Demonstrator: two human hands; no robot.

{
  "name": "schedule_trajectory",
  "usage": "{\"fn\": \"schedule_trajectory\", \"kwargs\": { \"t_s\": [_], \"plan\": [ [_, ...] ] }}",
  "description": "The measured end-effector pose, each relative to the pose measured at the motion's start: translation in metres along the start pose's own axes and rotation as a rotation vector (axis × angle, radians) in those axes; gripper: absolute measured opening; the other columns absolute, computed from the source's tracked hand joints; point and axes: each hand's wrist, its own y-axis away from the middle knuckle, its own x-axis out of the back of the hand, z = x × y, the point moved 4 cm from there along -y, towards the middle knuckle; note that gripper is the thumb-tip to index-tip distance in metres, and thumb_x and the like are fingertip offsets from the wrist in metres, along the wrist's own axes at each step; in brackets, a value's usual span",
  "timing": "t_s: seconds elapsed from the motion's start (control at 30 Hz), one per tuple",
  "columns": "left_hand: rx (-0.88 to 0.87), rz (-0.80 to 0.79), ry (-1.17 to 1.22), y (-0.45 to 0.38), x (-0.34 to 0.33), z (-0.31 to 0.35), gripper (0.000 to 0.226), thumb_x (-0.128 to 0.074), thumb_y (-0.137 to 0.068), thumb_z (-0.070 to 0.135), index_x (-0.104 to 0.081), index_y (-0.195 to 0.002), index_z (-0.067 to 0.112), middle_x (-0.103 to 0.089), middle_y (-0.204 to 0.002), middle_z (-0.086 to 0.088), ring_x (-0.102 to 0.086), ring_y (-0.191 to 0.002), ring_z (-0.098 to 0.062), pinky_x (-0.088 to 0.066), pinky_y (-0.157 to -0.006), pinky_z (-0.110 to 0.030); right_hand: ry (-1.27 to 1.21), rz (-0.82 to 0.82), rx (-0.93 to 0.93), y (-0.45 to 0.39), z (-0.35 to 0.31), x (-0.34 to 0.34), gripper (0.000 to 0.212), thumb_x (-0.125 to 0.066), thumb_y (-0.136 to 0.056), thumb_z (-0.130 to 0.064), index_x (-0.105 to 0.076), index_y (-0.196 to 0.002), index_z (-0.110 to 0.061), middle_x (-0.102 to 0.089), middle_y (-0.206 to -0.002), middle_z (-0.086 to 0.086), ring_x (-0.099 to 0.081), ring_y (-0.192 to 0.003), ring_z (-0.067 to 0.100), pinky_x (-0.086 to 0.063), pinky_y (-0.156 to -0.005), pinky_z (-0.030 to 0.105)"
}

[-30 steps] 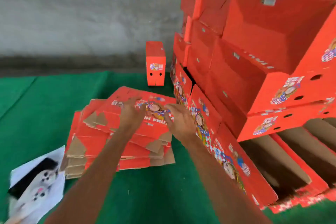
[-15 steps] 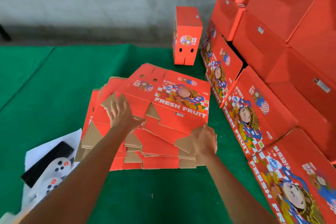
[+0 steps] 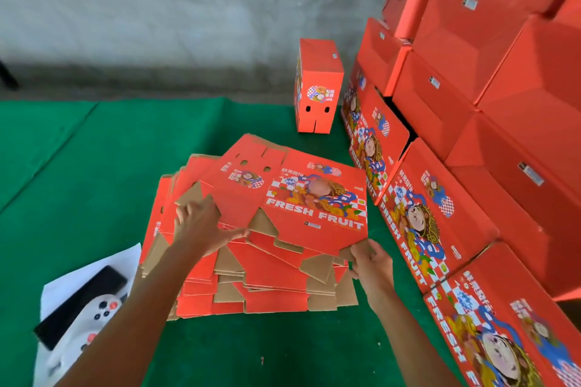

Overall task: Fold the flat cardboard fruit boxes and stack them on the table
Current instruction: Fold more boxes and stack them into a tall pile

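Note:
A pile of flat red cardboard fruit boxes lies on the green table cover. The top flat box, printed "FRESH FRUIT", sits slightly raised and askew on the pile. My left hand grips its near left flap edge, thumb stretched to the right. My right hand pinches its near right corner flap. Folded red boxes are stacked in a tall wall on the right, some leaning with their printed faces up.
One folded red box stands upright alone at the back, next to the stack. A white sheet with a black device and a white controller lies at the near left. A grey wall runs behind the table.
Both hands have come back from the pile's middle to its near edge and taken hold of the top flat box. The view has tilted down and nearer to the pile.

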Motion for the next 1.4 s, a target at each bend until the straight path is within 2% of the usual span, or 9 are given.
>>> {"fn": "schedule_trajectory", "kwargs": {
  "t_s": [0.13, 0.43, 0.53, 0.63, 0.7, 1.0, 1.13, 1.3, 1.4],
  "plan": [
    [-0.002, 0.211, 0.046, 0.039, 0.032, -0.001, 0.083, -0.040, -0.078, 0.095, -0.070, -0.109, 0.023, -0.068, -0.112, -0.008, -0.050, -0.118, -0.037, -0.038, -0.104, -0.049, -0.150, -0.033, 0.102, 0.038, -0.030, 0.023, 0.030, -0.063, -0.101, -0.009, -0.066, -0.118, -0.033, -0.069, -0.077, -0.006, -0.049, -0.051, 0.003, -0.046, -0.053, 0.027],
    [-0.256, 0.553, 0.213, 0.108, 0.103, 0.054, 0.013, -0.073, -0.094, 0.015, -0.074, -0.092, 0.001, -0.069, -0.090, -0.022, -0.065, -0.088, -0.044, -0.052, -0.073, -0.047, -0.018, -0.262, 0.379, 0.106, -0.120, 0.052, 0.045, -0.058, -0.103, -0.007, -0.064, -0.131, -0.042, -0.071, -0.074, -0.007, -0.055, -0.059, 0.012, -0.048, -0.051, 0.025],
    [-0.170, 0.546, 0.194, 0.118, 0.120, 0.064, 0.018, -0.063, -0.099, 0.017, -0.072, -0.094, 0.003, -0.068, -0.096, -0.022, -0.064, -0.092, -0.044, -0.051, -0.075, -0.049, 0.075, -0.352, 0.488, 0.123, -0.150, 0.065, 0.047, -0.057, -0.105, -0.011, -0.066, -0.130, -0.050, -0.065, -0.076, -0.004, -0.049, -0.062, 0.018, -0.041, -0.052, 0.028],
    [-0.049, 0.661, 0.209, 0.131, 0.146, 0.056, 0.019, -0.057, -0.100, 0.019, -0.063, -0.090, 0.004, -0.066, -0.095, -0.022, -0.064, -0.089, -0.045, -0.051, -0.072, -0.051, 0.100, -0.342, 0.574, 0.136, -0.184, 0.086, 0.040, -0.058, -0.104, -0.006, -0.067, -0.136, -0.028, -0.074, -0.107, -0.011, -0.068, -0.089, 0.016, -0.055, -0.084, 0.038],
    [-0.026, 0.710, 0.358, 0.141, 0.169, 0.053, 0.019, -0.053, -0.102, 0.019, -0.057, -0.092, 0.004, -0.066, -0.095, -0.026, -0.063, -0.087, -0.051, -0.049, -0.072, -0.053, 0.094, -0.254, 0.680, 0.145, -0.213, 0.107, 0.036, -0.061, -0.101, -0.003, -0.076, -0.122, -0.028, -0.075, -0.115, -0.012, -0.066, -0.109, 0.004, -0.051, -0.100, 0.026],
    [-0.062, 0.815, 0.806, 0.160, 0.242, 0.034, 0.018, -0.061, -0.099, 0.024, -0.072, -0.096, 0.010, -0.071, -0.083, -0.012, -0.070, -0.080, -0.031, -0.050, -0.068, -0.037, -0.144, -0.175, 0.758, 0.155, -0.268, 0.146, 0.034, -0.058, -0.094, 0.002, -0.082, -0.103, -0.022, -0.073, -0.078, -0.005, -0.061, -0.068, 0.001, -0.047, -0.063, 0.011],
    [0.107, 0.731, 0.955, 0.151, 0.204, 0.032, 0.021, -0.062, -0.095, 0.016, -0.074, -0.111, 0.011, -0.075, -0.094, -0.020, -0.072, -0.090, -0.039, -0.060, -0.081, -0.049, -0.089, -0.251, 0.593, 0.146, -0.240, 0.121, 0.030, -0.056, -0.094, -0.002, -0.082, -0.096, -0.017, -0.067, -0.068, 0.014, -0.055, -0.063, 0.019, -0.042, -0.053, 0.027],
    [0.298, 0.688, 1.046, 0.154, 0.135, 0.016, 0.024, -0.057, -0.095, 0.011, -0.076, -0.110, 0.009, -0.074, -0.105, -0.017, -0.069, -0.101, -0.035, -0.050, -0.087, -0.032, -0.114, -0.227, 0.606, 0.148, -0.191, 0.094, 0.029, -0.052, -0.096, 0.005, -0.076, -0.082, -0.006, -0.073, -0.094, 0.010, -0.062, -0.096, 0.019, -0.043, -0.096, 0.039],
    [0.272, 0.799, 1.084, 0.159, 0.128, 0.013, 0.019, -0.060, -0.096, 0.009, -0.075, -0.107, 0.004, -0.074, -0.109, -0.015, -0.067, -0.106, -0.031, -0.042, -0.084, -0.014, -0.087, -0.301, 0.711, 0.150, -0.186, 0.086, 0.027, -0.054, -0.089, -0.006, -0.068, -0.068, 0.001, -0.069, -0.110, 0.011, -0.063, -0.110, 0.013, -0.039, -0.103, 0.037]
  ]
}}
